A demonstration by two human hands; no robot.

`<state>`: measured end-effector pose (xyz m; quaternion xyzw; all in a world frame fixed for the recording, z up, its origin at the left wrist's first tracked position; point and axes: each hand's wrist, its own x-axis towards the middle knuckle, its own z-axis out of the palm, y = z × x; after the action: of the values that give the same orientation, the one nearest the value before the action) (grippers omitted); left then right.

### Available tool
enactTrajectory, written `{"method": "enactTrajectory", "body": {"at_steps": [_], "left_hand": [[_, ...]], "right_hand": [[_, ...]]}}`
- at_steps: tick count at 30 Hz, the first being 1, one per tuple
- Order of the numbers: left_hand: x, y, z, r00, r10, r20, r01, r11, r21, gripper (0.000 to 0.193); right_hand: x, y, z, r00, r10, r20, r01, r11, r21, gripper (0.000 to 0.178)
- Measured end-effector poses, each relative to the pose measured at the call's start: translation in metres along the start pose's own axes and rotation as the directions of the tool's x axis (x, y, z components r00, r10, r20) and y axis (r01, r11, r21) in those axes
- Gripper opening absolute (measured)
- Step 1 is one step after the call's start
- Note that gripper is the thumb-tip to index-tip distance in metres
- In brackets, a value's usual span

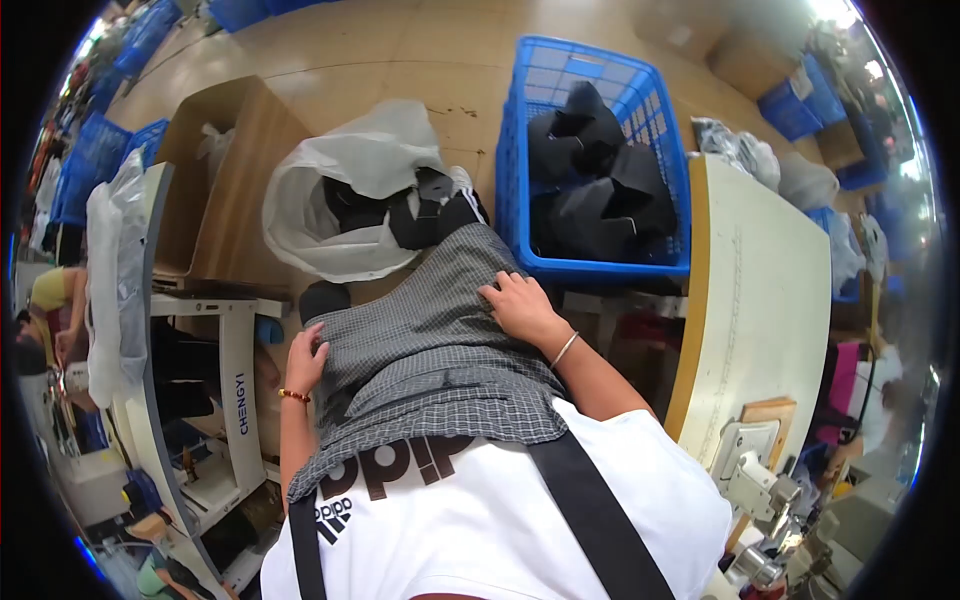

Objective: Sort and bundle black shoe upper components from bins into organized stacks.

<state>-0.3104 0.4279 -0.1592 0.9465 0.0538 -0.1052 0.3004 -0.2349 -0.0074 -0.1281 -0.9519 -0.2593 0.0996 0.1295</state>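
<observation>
A dark checked apron (430, 315) with black straps covers my lap over a white printed shirt. My right hand (523, 306) lies on the apron's right side, fingers stretched out and holding nothing. At the apron's left edge is my left hand (306, 360), with its thumb apart from the fingers and nothing visible in it. Beyond my knees stands a whitish plastic bag (345, 245), its mouth open around black pieces (365, 205). To its right, a blue plastic crate (600, 265) contains several black fabric-like pieces (612, 205).
An open cardboard box (235, 190) stands at far left. A pale tabletop (765, 290) with a sewing machine (755, 470) borders my right side. On the left is a white machine-stand leg (238, 390). Another person's arm (72, 315) shows at the far left.
</observation>
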Motion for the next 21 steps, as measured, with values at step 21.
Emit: {"method": "enactTrajectory", "body": {"at_steps": [21], "left_hand": [[0.025, 0.013, 0.039, 0.997, 0.042, -0.066, -0.041, 0.999, 0.025, 0.029]], "right_hand": [[-0.045, 0.325, 0.043, 0.286, 0.855, 0.432, 0.326, -0.511, 0.795, 0.046]]}}
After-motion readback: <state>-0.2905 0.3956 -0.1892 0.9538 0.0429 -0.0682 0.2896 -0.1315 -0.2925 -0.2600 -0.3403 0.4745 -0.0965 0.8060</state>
